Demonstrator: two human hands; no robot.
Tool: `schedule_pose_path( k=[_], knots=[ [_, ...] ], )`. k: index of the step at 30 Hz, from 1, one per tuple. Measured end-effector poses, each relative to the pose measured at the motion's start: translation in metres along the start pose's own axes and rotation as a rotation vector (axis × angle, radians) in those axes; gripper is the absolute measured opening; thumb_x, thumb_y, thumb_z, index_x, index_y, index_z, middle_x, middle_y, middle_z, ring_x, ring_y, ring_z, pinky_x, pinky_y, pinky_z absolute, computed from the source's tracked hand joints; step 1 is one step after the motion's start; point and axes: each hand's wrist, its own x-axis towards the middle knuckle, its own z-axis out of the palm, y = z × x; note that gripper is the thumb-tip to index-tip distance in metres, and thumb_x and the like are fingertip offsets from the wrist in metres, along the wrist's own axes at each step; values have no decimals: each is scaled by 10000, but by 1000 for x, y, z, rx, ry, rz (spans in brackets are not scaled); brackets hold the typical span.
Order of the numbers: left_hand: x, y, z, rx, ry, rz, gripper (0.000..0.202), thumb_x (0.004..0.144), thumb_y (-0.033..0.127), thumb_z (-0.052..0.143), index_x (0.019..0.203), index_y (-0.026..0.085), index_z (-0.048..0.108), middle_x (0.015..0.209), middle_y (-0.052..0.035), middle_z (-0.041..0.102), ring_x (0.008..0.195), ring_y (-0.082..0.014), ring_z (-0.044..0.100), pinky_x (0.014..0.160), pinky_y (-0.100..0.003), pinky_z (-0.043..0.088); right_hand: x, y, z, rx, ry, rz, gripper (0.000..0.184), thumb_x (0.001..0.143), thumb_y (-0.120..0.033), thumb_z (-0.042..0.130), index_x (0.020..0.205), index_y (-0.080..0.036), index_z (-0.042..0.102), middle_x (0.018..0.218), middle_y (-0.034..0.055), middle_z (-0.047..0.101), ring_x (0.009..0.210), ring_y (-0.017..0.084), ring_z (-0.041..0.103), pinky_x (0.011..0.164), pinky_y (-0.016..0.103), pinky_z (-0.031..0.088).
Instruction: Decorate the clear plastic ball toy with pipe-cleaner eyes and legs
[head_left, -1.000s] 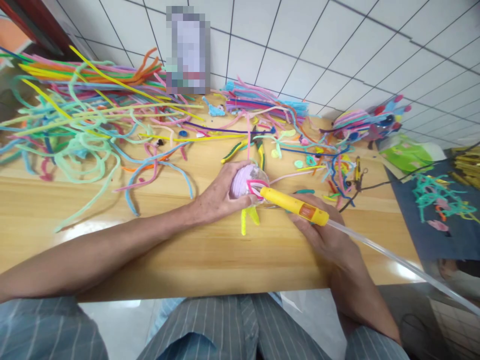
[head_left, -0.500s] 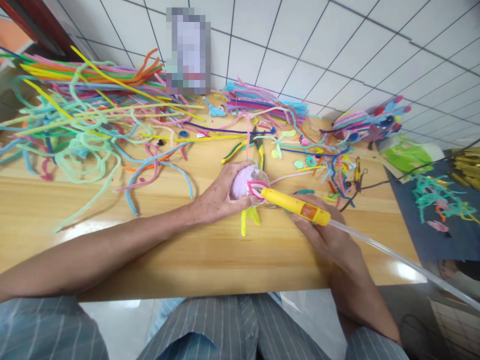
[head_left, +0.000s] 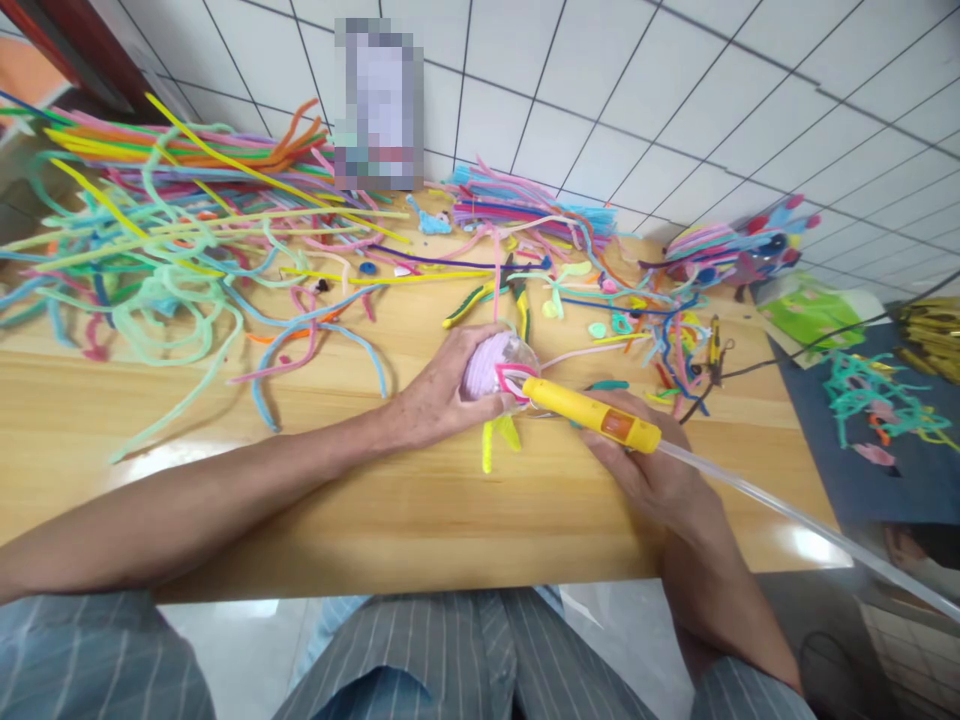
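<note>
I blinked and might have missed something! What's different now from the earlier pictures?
Nothing has visibly changed. The left hand still holds the purple ball, and the right hand still holds the yellow glue gun, its tip by the ball. The pliers and the pile of fuzzy sticks stayed put.

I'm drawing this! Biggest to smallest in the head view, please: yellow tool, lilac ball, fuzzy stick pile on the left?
1. Fuzzy stick pile, by far
2. Yellow tool
3. Lilac ball, partly covered
</note>
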Motion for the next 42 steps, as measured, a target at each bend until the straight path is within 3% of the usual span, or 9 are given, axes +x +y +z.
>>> schedule_pose_path(
  k=[36,42],
  knots=[
    [0,0,0,1,-1,-4,753,938,475,783,1562,237,436,1497,-156,580,1403,-342,592,1226,-540,492,0,0,1,43,14,30,454,1025,-259,628,1472,-337,616,1101,53,828,868,290,802,717,413,660],
    [0,0,-1,5,-6,1,763,940,471,778,1574,232,428,1497,-159,577,1403,-341,591,1227,-544,491,-4,1,1,62,16,39,510,1025,-240,613,1514,-371,558,1073,39,810,856,282,794,700,403,654]
  ],
)
